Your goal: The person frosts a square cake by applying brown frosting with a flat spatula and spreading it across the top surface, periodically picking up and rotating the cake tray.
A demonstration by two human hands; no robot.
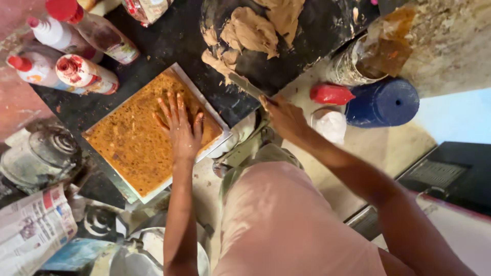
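Squeeze bottles [76,56] with red caps lie clustered at upper left, just beside the tile's far corner. Folded newspaper [33,227] at lower left. Red cap [330,94], blue tub [383,102] and a smeared jar [353,64] stand right of the right hand. Dark, paint-flecked worktop [174,41]; pale stained floor [378,148] beyond.

Square tile [148,135], coated in orange-brown paste, sits diamond-wise, one corner pointing away.

Left hand [180,128] lies flat on the tile, fingers [171,105] spread apart. Right hand [286,120], fingers clamped on a putty knife [248,86], blade pointing up-left into the tan putty heap [248,33].
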